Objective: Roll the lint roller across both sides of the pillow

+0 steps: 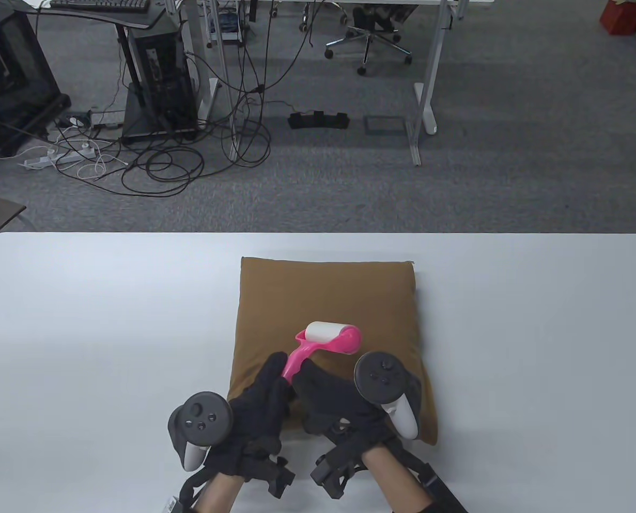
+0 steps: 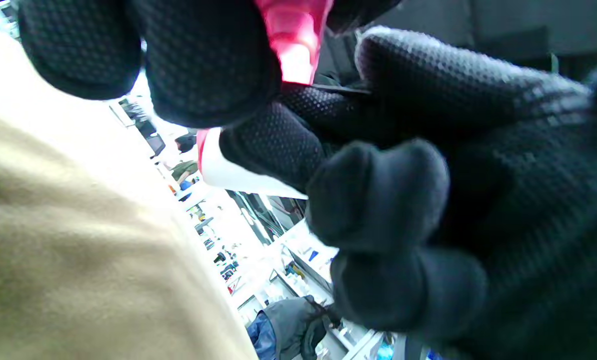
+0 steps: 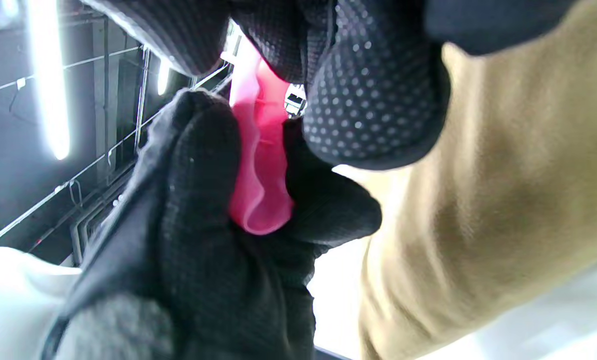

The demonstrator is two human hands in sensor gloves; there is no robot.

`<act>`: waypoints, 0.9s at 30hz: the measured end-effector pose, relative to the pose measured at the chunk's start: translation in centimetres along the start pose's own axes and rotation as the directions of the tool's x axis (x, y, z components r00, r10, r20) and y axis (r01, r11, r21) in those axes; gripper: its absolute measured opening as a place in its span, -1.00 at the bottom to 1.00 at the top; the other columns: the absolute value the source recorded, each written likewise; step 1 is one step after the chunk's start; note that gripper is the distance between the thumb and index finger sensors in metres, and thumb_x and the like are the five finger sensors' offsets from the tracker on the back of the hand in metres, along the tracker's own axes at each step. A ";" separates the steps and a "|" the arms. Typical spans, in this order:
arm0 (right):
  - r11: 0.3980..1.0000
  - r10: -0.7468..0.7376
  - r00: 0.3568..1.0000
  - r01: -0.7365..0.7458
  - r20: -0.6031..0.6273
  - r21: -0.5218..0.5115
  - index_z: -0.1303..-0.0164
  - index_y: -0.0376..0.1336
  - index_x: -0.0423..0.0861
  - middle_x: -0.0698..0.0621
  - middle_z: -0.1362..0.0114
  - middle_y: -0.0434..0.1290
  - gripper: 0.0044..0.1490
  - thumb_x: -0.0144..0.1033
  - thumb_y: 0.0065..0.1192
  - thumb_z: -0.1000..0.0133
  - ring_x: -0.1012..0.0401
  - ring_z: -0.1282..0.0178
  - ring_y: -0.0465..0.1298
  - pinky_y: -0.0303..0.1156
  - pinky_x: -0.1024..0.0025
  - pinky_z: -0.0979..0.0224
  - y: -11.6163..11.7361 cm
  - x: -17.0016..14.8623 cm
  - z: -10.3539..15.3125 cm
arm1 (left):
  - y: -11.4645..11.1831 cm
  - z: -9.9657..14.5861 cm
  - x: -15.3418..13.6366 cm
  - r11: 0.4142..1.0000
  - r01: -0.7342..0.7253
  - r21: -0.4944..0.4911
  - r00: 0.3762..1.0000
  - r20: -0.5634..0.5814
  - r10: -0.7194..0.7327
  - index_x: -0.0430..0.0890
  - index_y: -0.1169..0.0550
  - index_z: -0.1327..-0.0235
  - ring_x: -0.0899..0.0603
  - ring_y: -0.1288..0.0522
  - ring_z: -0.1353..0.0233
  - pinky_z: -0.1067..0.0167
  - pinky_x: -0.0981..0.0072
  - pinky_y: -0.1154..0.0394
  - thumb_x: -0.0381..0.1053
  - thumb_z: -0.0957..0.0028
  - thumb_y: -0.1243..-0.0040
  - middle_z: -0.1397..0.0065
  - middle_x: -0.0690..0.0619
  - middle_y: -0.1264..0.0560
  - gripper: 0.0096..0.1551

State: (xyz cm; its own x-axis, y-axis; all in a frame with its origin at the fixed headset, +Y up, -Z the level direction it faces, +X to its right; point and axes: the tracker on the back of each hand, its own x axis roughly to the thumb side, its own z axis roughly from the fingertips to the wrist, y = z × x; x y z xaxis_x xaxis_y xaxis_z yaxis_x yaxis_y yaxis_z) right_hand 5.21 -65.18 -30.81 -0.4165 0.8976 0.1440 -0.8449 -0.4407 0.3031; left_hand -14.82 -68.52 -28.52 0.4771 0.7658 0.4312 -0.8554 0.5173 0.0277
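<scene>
A brown pillow (image 1: pixel 328 299) lies flat on the white table (image 1: pixel 83 320). A pink lint roller (image 1: pixel 330 336) with a white roll rests on the pillow's middle, its handle pointing toward me. My left hand (image 1: pixel 278 374) and right hand (image 1: pixel 310 379) both grip the pink handle, side by side over the pillow's near half. In the left wrist view the handle (image 2: pixel 293 40) sits between gloved fingers (image 2: pixel 203 60), with the pillow (image 2: pixel 78 250) close below. In the right wrist view the handle (image 3: pixel 258 165) is wrapped by both gloves, next to the pillow (image 3: pixel 503 175).
The table's far edge (image 1: pixel 318 233) runs just beyond the pillow. Beyond it are grey carpet, tangled cables (image 1: pixel 163 160), desk legs and an office chair (image 1: pixel 369 37).
</scene>
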 end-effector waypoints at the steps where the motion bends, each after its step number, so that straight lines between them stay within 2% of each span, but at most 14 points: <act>1: 1.000 0.019 1.000 -0.019 0.001 -0.015 -0.52 0.15 -0.41 -0.40 -0.39 0.46 -0.23 -0.08 -0.06 -0.34 0.03 0.27 0.67 0.55 0.18 0.34 -0.3 0.1 0.1 | -0.2 0.0 0.2 0.999 0.006 -0.040 0.999 0.032 -0.004 -0.35 -0.23 -0.46 -0.06 -0.67 0.13 -0.07 -0.18 -0.55 0.10 -0.17 0.11 -0.14 -0.19 -0.59 -0.26; 5: 0.998 0.057 0.998 -0.056 0.018 -0.041 -0.52 0.15 -0.41 -0.42 -0.42 0.44 -0.17 -0.02 0.07 -0.31 0.01 0.20 0.66 0.55 0.14 0.26 -1.3 0.2 0.4 | -1.3 0.0 0.5 0.975 -0.075 -0.208 0.996 0.032 0.083 -0.23 0.00 -0.57 -0.22 -0.46 -0.32 -0.30 -0.32 -0.26 0.14 -0.18 0.03 -0.48 -0.18 -0.35 -0.14; 7: 0.997 0.073 0.997 -0.073 0.028 -0.002 -0.54 0.13 -0.42 -0.41 -0.42 0.43 -0.17 -0.08 0.16 -0.29 0.00 0.14 0.65 0.55 0.09 0.19 -1.7 0.1 0.4 | -1.7 0.0 0.6 0.962 -0.090 -0.259 0.993 0.050 0.106 -0.18 0.08 -0.59 -0.29 -0.20 -0.47 -0.39 -0.35 0.00 0.23 -0.09 -0.23 -0.55 -0.15 -0.25 0.09; 8: 0.995 0.088 0.995 -0.090 0.045 0.035 -0.56 0.11 -0.44 -0.41 -0.43 0.42 -0.13 -0.09 0.21 -0.27 -0.02 0.10 0.65 0.55 0.07 0.15 -2.2 0.1 0.4 | -1.7 0.1 0.7 0.960 -0.051 -0.274 0.996 0.063 0.071 -0.16 0.09 -0.60 -0.31 -0.11 -0.50 -0.40 -0.36 0.08 0.29 -0.04 -0.30 -0.56 -0.12 -0.23 0.18; 11: 0.989 0.122 0.991 -0.125 0.047 0.085 -0.58 0.07 -0.45 -0.40 -0.44 0.41 -0.07 -0.12 0.33 -0.23 -0.02 0.07 0.65 0.55 0.05 0.12 -2.6 0.2 0.7 | -1.9 0.2 1.2 0.968 0.072 -0.240 0.993 0.112 -0.047 -0.13 0.07 -0.61 -0.30 -0.11 -0.51 -0.39 -0.37 0.06 0.31 0.04 -0.36 -0.56 -0.05 -0.25 0.24; 15: 0.980 0.186 0.983 -0.186 0.010 0.065 -0.57 0.07 -0.49 -0.36 -0.37 0.48 0.03 -0.07 0.41 -0.18 -0.01 0.08 0.67 0.56 0.05 0.12 -2.5 0.0 1.0 | -2.2 0.3 1.5 0.963 0.114 -0.243 0.988 0.130 -0.084 -0.07 0.06 -0.63 -0.30 -0.11 -0.50 -0.39 -0.39 0.06 0.28 0.06 -0.40 -0.54 -0.02 -0.24 0.23; 18: 0.984 0.164 0.986 -0.162 -0.023 0.075 -0.54 0.07 -0.54 -0.32 -0.29 0.53 0.02 -0.12 0.42 -0.18 -0.01 0.09 0.68 0.56 0.04 0.12 -2.4 -0.6 0.8 | -2.4 0.2 1.0 0.960 0.110 -0.258 0.990 0.115 -0.082 -0.05 -0.02 -0.65 -0.30 -0.11 -0.50 -0.38 -0.41 0.07 0.28 0.08 -0.43 -0.54 -0.02 -0.23 0.21; 19: 0.987 0.156 0.987 -0.155 -0.024 0.047 -0.54 0.07 -0.53 -0.30 -0.25 0.55 -0.04 -0.21 0.41 -0.19 0.00 0.11 0.68 0.56 0.04 0.13 -2.5 -0.8 0.7 | -2.6 0.1 0.8 0.953 0.107 -0.284 0.991 0.104 -0.080 -0.04 -0.02 -0.65 -0.31 -0.10 -0.49 -0.37 -0.42 0.08 0.29 0.08 -0.43 -0.54 -0.05 -0.21 0.21; 21: 0.980 0.197 0.980 -0.197 -0.014 0.009 -0.55 0.06 -0.52 -0.28 -0.23 0.56 -0.07 -0.24 0.36 -0.21 0.01 0.11 0.68 0.56 0.04 0.12 -2.9 -1.1 0.6 | -2.7 0.0 0.4 0.943 0.093 -0.319 0.995 0.074 -0.073 0.02 0.00 -0.65 -0.32 -0.06 -0.51 -0.38 -0.42 0.12 0.30 0.07 -0.41 -0.58 -0.05 -0.14 0.19; 22: 0.978 0.206 0.978 -0.207 -0.013 -0.015 -0.55 0.03 -0.55 -0.28 -0.23 0.55 -0.07 -0.24 0.31 -0.23 0.02 0.11 0.67 0.55 0.02 0.11 -3.0 -1.1 0.6 | -2.6 -0.1 0.2 0.944 0.091 -0.318 0.995 0.068 -0.072 -0.01 0.00 -0.65 -0.32 -0.04 -0.51 -0.38 -0.43 0.13 0.30 0.06 -0.40 -0.59 -0.06 -0.10 0.20; 25: 0.937 0.330 0.943 -0.322 0.042 -0.132 -0.59 -0.07 -0.52 -0.29 -0.22 0.51 -0.08 -0.26 0.18 -0.26 0.02 0.12 0.60 0.51 -0.02 0.08 -3.9 -0.8 1.1 | -0.8 -0.2 -0.7 0.969 0.100 -0.225 0.995 0.012 -0.099 -0.06 -0.02 -0.65 -0.34 -0.06 -0.53 -0.38 -0.44 0.10 0.30 0.04 -0.38 -0.62 -0.09 -0.10 0.18; 27: 0.854 0.501 0.863 -0.482 0.059 -0.198 -0.62 -0.13 -0.46 -0.28 -0.22 0.48 -0.10 -0.25 0.10 -0.28 0.06 0.14 0.56 0.50 0.00 0.08 -5.0 -0.7 1.7 | 1.0 -0.1 -2.0 0.983 0.149 -0.110 0.986 -0.054 -0.155 -0.09 -0.12 -0.63 -0.34 -0.11 -0.56 -0.37 -0.45 0.04 0.28 0.02 -0.37 -0.60 -0.11 -0.19 0.09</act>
State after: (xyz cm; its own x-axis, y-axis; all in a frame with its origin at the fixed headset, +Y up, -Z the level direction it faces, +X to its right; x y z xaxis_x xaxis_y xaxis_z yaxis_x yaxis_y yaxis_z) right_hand 10.27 -63.60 -30.86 -0.7632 0.5545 0.3317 -0.5868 -0.8097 0.0033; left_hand -16.64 -69.48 -29.49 0.6144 0.6956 0.3723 -0.7474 0.6644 -0.0081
